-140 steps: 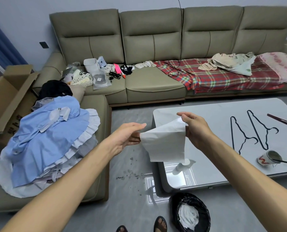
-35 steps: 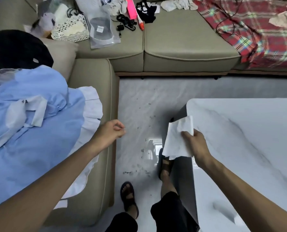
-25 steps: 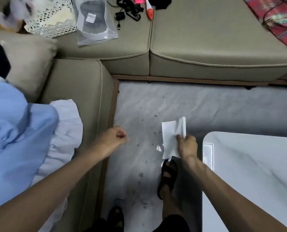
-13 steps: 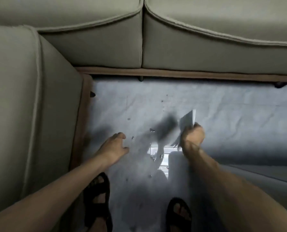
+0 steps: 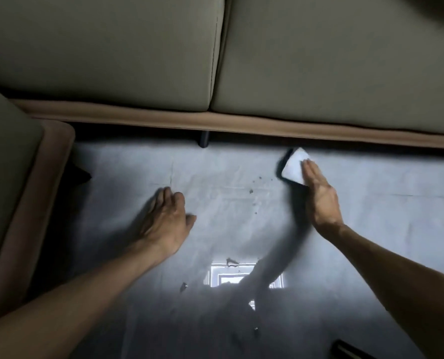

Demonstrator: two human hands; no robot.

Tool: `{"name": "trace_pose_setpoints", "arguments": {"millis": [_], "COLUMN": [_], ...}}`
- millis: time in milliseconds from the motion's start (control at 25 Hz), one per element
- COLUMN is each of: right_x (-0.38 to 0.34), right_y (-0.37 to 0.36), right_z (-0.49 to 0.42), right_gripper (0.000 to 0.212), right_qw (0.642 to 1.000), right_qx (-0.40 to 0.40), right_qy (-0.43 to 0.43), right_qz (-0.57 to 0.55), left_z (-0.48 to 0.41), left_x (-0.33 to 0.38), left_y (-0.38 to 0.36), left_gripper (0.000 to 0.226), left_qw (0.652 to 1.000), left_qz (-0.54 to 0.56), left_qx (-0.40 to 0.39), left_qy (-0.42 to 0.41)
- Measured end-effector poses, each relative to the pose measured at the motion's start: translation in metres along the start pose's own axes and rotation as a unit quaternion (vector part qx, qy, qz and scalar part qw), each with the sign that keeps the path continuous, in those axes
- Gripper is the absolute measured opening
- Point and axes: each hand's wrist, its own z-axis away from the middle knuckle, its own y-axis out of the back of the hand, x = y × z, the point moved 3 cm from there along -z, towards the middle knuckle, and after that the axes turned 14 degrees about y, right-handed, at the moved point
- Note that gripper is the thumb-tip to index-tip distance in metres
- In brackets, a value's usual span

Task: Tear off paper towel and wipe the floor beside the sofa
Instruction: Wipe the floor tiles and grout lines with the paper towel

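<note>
While the right hand (image 5: 319, 198) lies flat with straight fingers pressing the folded paper towel (image 5: 292, 167) onto the grey floor (image 5: 384, 229), the left hand (image 5: 164, 224) sits low over the floor well apart from it, fingers loosely curled and holding nothing; whether it touches the floor cannot be told. The towel lies just short of the sofa (image 5: 319, 60), near its brown base strip (image 5: 267, 125). Dark specks (image 5: 252, 191) dot the floor between the two hands. A short dark sofa leg (image 5: 204, 139) stands under the strip, left of the towel. The sofa's side section (image 5: 5, 164) bounds the floor on the left; open floor runs to the right and toward the person, with a bright window reflection (image 5: 221, 277) on it
</note>
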Motion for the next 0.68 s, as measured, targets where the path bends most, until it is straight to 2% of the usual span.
{"name": "trace_pose_setpoints", "arguments": {"millis": [40,120,200,280,400,440,520,560,600,640,680], "right_x": [0.018,0.024,-0.012,-0.071,-0.154,-0.158,-0.124,-0.094,-0.058,-0.021,0.009], "right_y": [0.002,-0.01,-0.04,-0.075,-0.108,-0.11,-0.091,-0.078,-0.058,-0.038,-0.024], "right_z": [-0.004,0.001,0.006,0.007,0.018,0.02,0.018,0.017,0.017,0.022,0.027], "right_gripper": [0.077,0.063,0.055,0.065,0.078,0.082,0.078,0.071,0.061,0.049,0.04], "right_qw": [0.999,0.991,0.985,0.991,0.978,0.964,0.938,0.939,0.959,0.987,0.995], "right_qx": [0.025,0.047,0.086,0.066,-0.069,-0.104,-0.144,-0.148,-0.107,-0.072,-0.035], "right_qy": [-0.047,-0.124,-0.135,-0.054,0.12,0.185,0.289,0.29,0.25,0.119,-0.029], "right_qz": [-0.003,-0.027,-0.071,-0.098,-0.153,-0.158,-0.123,-0.107,-0.084,-0.08,-0.091], "left_z": [-0.003,-0.006,-0.014,-0.017,-0.017,-0.016,-0.015,-0.016,-0.016,-0.015,-0.015], "left_x": [0.005,0.012,0.016,0.018,0.016,0.016,0.015,0.015,0.015,0.015,0.015], "left_y": [-0.007,-0.018,-0.019,-0.015,-0.009,-0.008,-0.007,-0.007,-0.008,-0.009,-0.01], "left_gripper": [0.05,0.06,0.058,0.048,0.03,0.026,0.025,0.024,0.022,0.021,0.02], "left_qw": [1.0,0.999,0.998,0.998,0.998,0.998,0.998,0.998,0.998,0.998,0.998], "left_qz": [-0.003,-0.011,-0.005,0.017,0.038,0.037,0.031,0.029,0.029,0.031,0.035], "left_qx": [-0.011,-0.044,-0.045,-0.045,-0.026,-0.021,-0.025,-0.026,-0.027,-0.03,-0.037], "left_qy": [0.003,0.021,0.035,0.05,0.041,0.035,0.039,0.04,0.042,0.044,0.047]}}
